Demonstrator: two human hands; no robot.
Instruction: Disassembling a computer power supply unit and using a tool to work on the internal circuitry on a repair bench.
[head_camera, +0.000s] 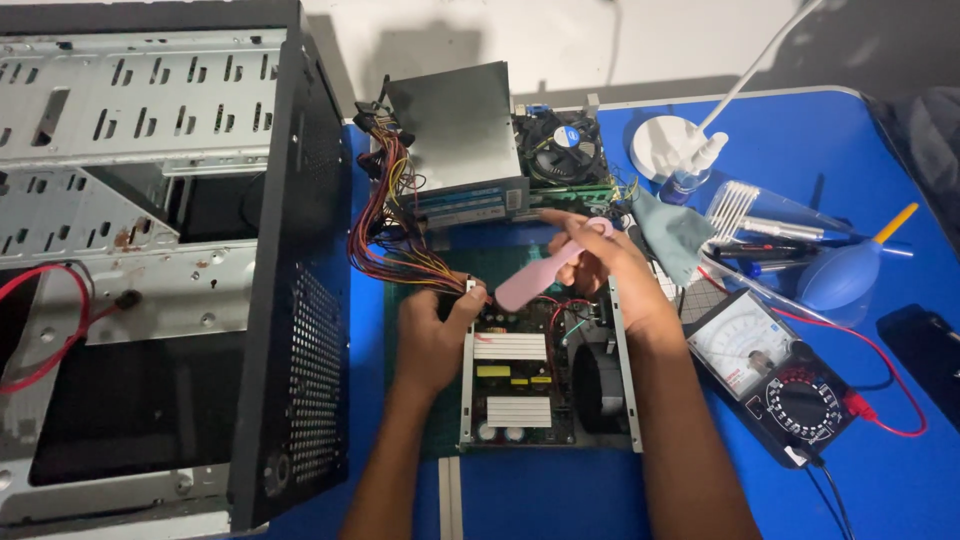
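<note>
Our right hand (600, 262) grips a pink brush (545, 270) by its handle — light, stiff, easy to hold; our left hand (432, 335) clamps the open power supply (520, 375) at its wire bundle (400, 240). We judge the board fragile — hold the metal edges.

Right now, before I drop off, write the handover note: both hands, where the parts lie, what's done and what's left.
Left hand: steadies the opened power supply at its top-left corner, beside the wire bundle.
Right hand: holds a pink tool, tip over the board.
Power supply lies on the green mat, cover off, board and fan exposed.
Multimeter sits right of it, on the blue table; open computer case at left.
Left: the supply lies open, outside the case.
</note>
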